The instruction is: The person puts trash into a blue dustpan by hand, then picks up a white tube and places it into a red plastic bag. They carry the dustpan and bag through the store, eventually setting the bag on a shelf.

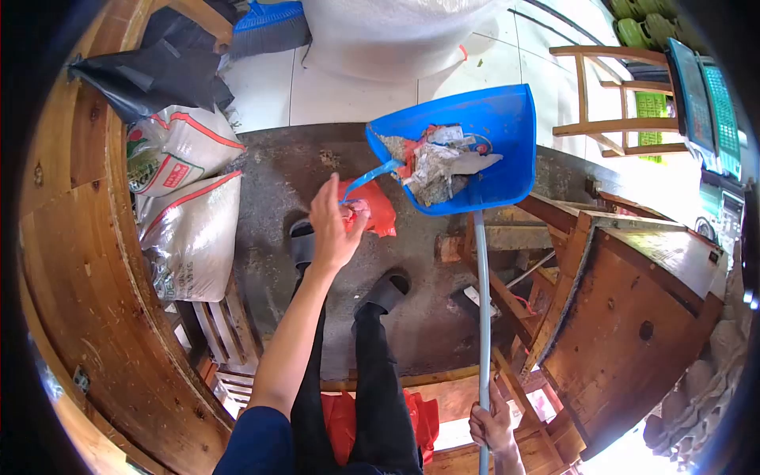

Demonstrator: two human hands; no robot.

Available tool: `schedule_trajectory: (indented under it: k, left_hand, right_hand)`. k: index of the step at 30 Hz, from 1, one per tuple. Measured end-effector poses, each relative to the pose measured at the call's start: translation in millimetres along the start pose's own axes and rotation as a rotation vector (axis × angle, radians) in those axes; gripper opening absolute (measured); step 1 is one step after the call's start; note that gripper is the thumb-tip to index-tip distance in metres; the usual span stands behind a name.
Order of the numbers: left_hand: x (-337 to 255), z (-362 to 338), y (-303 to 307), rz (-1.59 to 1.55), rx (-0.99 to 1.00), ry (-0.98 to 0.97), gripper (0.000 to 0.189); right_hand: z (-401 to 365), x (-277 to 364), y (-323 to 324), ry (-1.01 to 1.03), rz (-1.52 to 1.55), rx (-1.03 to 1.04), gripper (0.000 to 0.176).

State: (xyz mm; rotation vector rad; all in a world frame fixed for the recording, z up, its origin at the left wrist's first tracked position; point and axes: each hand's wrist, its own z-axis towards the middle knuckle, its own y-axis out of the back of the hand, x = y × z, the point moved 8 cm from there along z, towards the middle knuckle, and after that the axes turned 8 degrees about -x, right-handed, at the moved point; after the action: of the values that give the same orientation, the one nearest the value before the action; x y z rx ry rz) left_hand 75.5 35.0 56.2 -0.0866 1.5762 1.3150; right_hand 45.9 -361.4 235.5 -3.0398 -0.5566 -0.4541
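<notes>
My right hand [492, 423] is wrapped around the long grey handle [484, 317] of a blue dustpan [514, 150]. Inside the pan lies a heap of debris [443, 166], with crumpled whitish scraps, reddish bits and grit. My left hand [336, 226] is left of the pan, fingers stretched and thumb apart. Just behind it is a red plastic piece [378, 207] with a pale pinkish patch near my thumb. A blue strip [368, 176] runs from beside my fingers to the pan's lip; whether they touch it is hard to see.
White printed sacks [194, 237] are stacked at left beside a wooden counter [87, 261]. A blue broom head [269, 28] and a large white sack [388, 39] stand ahead. On the right are a wooden cabinet [633, 332] and a wooden stool [617, 127]. My feet are on the dark floor [269, 182].
</notes>
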Motion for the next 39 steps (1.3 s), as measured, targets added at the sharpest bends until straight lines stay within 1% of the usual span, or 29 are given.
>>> schedule_trajectory:
  k: [1, 2, 3, 5, 6, 7, 8, 9, 11, 12, 13, 15, 16, 17, 19, 21, 23, 24, 25, 27, 28, 29, 31, 33, 35, 36, 37, 39]
  left_hand:
    - [-6, 7, -6, -0.055, 0.046, -0.001, 0.072]
    - [-14, 12, -4, -0.099, 0.003, -0.033, 0.046]
    - [-12, 14, -4, -0.1, 0.0, -0.035, 0.046]
    - [13, 10, -26, -0.181, 0.257, 0.27, 0.023]
    - [11, 10, -25, -0.181, 0.258, 0.265, 0.023]
    - [12, 8, -25, -0.462, 0.205, 0.404, 0.015]
    - [15, 4, -25, -0.743, 0.148, 0.541, 0.014]
    - [15, 3, -20, -0.741, 0.152, 0.537, 0.014]
    - [12, 5, 9, -0.695, 0.0, 0.383, 0.015]
    - [4, 4, 22, -0.787, -0.077, 0.492, 0.012]
    - [4, 5, 25, -0.787, -0.071, 0.49, 0.012]
    - [-15, 16, 55, -0.742, -0.195, 0.151, 0.008]
    - [-13, 15, 58, -0.828, -0.249, 0.25, 0.011]
    - [-16, 16, 62, -0.827, -0.243, 0.249, 0.011]
    - [-5, 8, 55, -1.003, -0.163, 0.522, 0.013]
    - [-4, 5, 54, -0.978, -0.175, 0.518, 0.013]
    - [10, -4, 39, -0.924, -0.121, 0.605, 0.016]
    - [11, -7, 35, -0.851, -0.149, 0.645, 0.018]
    - [14, -8, 29, -0.852, -0.148, 0.645, 0.018]
    - [36, -15, 14, -0.723, -0.204, 0.696, 0.02]
    - [44, -15, 9, -0.59, -0.167, 0.713, 0.022]
    - [48, -18, 4, -0.59, -0.164, 0.715, 0.022]
    - [41, -19, -4, -0.396, -0.047, 0.714, 0.024]
    - [42, -21, -16, -0.365, -0.019, 0.699, 0.024]
    - [69, -37, -49, -0.493, 0.023, 0.856, 0.026]
    - [89, -44, -67, -0.529, 0.1, 0.932, 0.025]
    - [88, -40, -75, -0.531, 0.102, 0.935, 0.025]
    - [94, -46, -100, -0.932, -0.071, 1.26, 0.02]
  right_hand:
    - [-5, 0, 1, 0.001, -0.023, -0.007, 0.067]
    - [-10, -1, 0, -0.034, 0.004, 0.008, 0.066]
    - [-13, -2, 1, -0.03, 0.004, 0.008, 0.066]
    - [-17, -9, 3, -0.067, 0.059, 0.007, 0.067]
    - [-17, -10, 2, -0.064, 0.063, 0.008, 0.067]
    - [-15, -12, 3, -0.056, 0.047, 0.011, 0.067]
    - [-13, -14, 3, -0.048, 0.03, 0.015, 0.068]
    - [-11, -16, 3, -0.048, 0.036, 0.015, 0.068]
    - [-5, -19, 5, -0.034, 0.055, 0.007, 0.068]
    - [-1, -22, 8, -0.017, 0.052, 0.007, 0.068]
    - [2, -24, 10, -0.017, 0.057, 0.004, 0.068]
    - [10, -27, 13, -0.037, 0.09, -0.026, 0.068]
    - [14, -30, 14, -0.042, 0.102, -0.049, 0.067]
    - [18, -34, 15, -0.044, 0.108, -0.05, 0.067]
    - [24, -37, 14, -0.019, 0.111, -0.026, 0.066]
    - [27, -37, 13, -0.009, 0.131, -0.011, 0.066]
    - [27, -37, 11, 0.002, 0.148, 0.004, 0.066]
    - [26, -39, 11, -0.012, 0.168, 0.003, 0.066]
    - [26, -41, 10, -0.025, 0.189, 0.001, 0.066]
    - [25, -40, 9, -0.026, 0.175, -0.016, 0.066]
    - [24, -39, 10, -0.03, 0.161, -0.032, 0.066]
    - [24, -39, 10, -0.031, 0.162, -0.034, 0.066]
    - [24, -36, 8, -0.005, 0.162, -0.004, 0.066]
    - [23, -35, 6, -0.011, 0.179, 0.004, 0.066]
    - [22, -33, 5, -0.015, 0.196, 0.01, 0.067]
    - [22, -34, 5, -0.023, 0.193, 0.002, 0.067]
    - [22, -34, 5, -0.032, 0.19, -0.007, 0.067]
    - [21, -32, 0, -0.043, 0.176, -0.034, 0.068]
